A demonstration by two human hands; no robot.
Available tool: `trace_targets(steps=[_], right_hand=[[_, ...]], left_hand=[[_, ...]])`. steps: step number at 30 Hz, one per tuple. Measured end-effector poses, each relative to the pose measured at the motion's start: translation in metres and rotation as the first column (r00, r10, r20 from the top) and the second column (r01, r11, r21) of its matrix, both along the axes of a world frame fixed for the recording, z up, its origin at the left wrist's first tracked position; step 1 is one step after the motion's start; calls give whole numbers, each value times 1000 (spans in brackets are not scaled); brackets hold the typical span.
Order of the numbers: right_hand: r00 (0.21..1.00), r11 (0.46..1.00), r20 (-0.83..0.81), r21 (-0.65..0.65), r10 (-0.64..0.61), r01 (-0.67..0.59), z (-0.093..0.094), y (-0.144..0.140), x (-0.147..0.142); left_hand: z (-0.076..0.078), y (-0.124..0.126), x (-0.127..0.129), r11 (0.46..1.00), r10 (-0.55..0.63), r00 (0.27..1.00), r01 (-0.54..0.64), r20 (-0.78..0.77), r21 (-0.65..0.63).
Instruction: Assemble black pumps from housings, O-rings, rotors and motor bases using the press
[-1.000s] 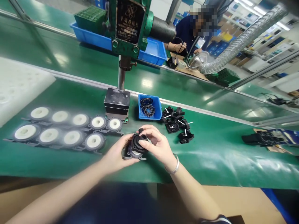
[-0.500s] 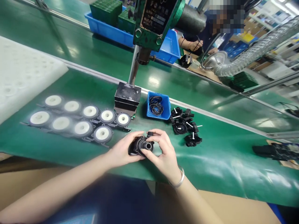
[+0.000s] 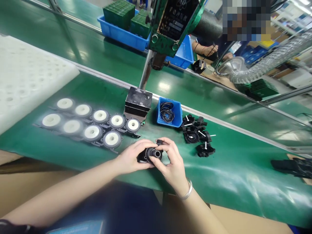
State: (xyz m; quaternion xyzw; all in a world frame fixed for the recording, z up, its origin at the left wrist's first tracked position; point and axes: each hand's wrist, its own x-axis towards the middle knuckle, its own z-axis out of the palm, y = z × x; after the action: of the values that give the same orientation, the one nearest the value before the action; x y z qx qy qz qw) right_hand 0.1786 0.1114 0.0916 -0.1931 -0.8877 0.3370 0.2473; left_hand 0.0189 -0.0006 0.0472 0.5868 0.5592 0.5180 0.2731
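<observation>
Both of my hands hold one black pump housing (image 3: 152, 153) just above the green mat (image 3: 234, 175) near its front edge. My left hand (image 3: 133, 157) grips it from the left side. My right hand (image 3: 172, 160) pinches its round port end from the right. To the left lie two rows of black parts with white round inserts (image 3: 91, 122). To the right sits a small pile of black impeller parts with white pins (image 3: 198, 136).
A small blue bin of black rubber rings (image 3: 168, 112) stands beside the black base block (image 3: 138, 101) of a green press (image 3: 174, 24). A white foam tray (image 3: 26, 78) lies far left. Across the conveyor, another person's hands (image 3: 208, 49) work beside a metal hose.
The housing has been turned in my hands so its round port faces up and toward me. The view has shifted slightly left and down.
</observation>
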Motion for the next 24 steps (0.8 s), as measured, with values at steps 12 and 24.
trace_targets(steps=[12,24], right_hand=[[1000,999,-6,-22,-27,26,-6,1,3],[997,990,-73,142,17,-7,-39,23,8]], left_hand=[[-3,0,-1,999,-6,1000,6,7,46],[-15,14,0,996,-38,997,33,60,81]])
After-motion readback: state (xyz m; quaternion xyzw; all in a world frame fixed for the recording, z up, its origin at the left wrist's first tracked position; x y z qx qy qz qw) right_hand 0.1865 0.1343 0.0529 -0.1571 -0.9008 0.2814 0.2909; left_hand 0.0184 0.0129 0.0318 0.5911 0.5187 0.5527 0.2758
